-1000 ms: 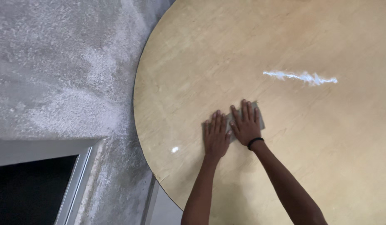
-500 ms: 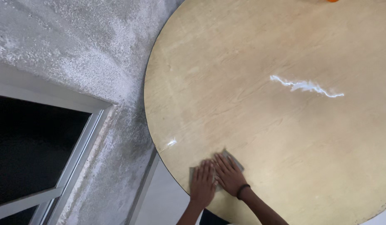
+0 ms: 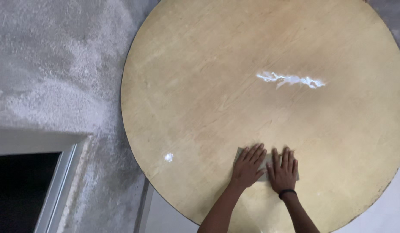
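Note:
A round, glossy tan table [image 3: 200, 86] fills most of the head view. Near its front edge lies a small grey cloth [image 3: 265, 163], flat on the top. My left hand [image 3: 247, 166] presses on the cloth's left part, fingers spread. Beside it, my right hand [image 3: 283, 169] lies flat on the cloth's right part, a black band on its wrist. Both palms face down, and most of the cloth is hidden under them.
A bright streak of reflected light [image 3: 290, 80] shows on the table's right half. Rough grey concrete floor [image 3: 49, 64] lies to the left. At the lower left is a white frame [image 3: 57, 190] around a dark opening.
Both hands and the cloth have kept sliding across the tabletop near its front edge. The view has shifted, and more of the table's right side shows now.

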